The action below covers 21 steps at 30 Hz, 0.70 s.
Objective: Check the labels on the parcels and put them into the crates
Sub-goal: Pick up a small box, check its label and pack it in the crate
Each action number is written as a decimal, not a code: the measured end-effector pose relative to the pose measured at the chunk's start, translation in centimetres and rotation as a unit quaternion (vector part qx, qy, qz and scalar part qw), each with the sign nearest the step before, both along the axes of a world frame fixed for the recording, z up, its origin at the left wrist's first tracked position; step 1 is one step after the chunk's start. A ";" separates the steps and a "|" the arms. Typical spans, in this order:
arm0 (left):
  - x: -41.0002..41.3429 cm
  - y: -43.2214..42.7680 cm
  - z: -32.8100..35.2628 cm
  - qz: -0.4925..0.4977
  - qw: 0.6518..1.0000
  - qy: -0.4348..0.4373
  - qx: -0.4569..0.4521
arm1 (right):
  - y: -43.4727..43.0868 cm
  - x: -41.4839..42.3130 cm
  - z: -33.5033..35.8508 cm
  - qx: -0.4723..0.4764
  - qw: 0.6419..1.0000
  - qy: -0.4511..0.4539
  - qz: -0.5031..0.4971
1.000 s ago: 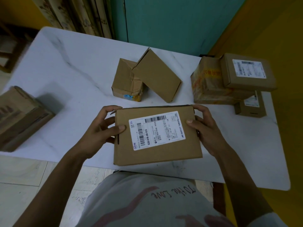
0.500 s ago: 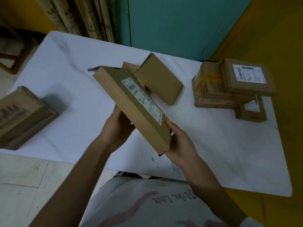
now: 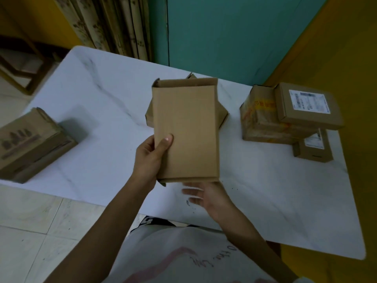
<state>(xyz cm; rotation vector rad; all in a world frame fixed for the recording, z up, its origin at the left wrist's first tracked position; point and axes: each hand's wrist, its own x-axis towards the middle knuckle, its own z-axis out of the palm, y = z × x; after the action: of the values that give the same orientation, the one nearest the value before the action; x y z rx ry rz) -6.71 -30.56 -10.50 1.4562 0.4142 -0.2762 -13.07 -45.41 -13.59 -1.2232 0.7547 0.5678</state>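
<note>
While our left hand [image 3: 149, 160] pinches the parcel [image 3: 185, 129] above the table [image 3: 265, 201], plain side toward us for checking, our right hand [image 3: 208, 198] hovers spread beneath, seemingly ready to steady it.

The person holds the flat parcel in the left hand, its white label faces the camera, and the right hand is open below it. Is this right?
Not quite. The head view shows the flat parcel with a plain brown face toward the camera, no label visible. The left hand does hold it, and the right hand is open below it.
</note>
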 end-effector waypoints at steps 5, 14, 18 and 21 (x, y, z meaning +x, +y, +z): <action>-0.7 -0.3 1.0 0.084 0.971 -0.154 0.162 | -0.7 -0.4 1.6 -0.252 0.934 -0.231 -0.103; -4.1 -3.6 1.6 -0.119 0.804 -0.448 0.372 | -0.5 3.0 5.1 -0.019 0.930 -0.355 -0.097; -4.0 -0.4 1.2 -0.038 0.855 -0.261 0.446 | -2.9 3.9 3.8 0.015 0.948 -0.318 -0.012; -5.2 2.2 1.2 -0.013 0.985 -0.038 0.168 | -3.2 4.5 2.9 -0.023 0.952 -0.303 0.044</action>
<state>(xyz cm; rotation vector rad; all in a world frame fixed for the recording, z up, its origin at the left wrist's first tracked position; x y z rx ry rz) -11.95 -28.36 -9.34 1.7990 0.3918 -0.1754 -8.60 -48.62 -10.72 -1.3814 0.1947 0.2188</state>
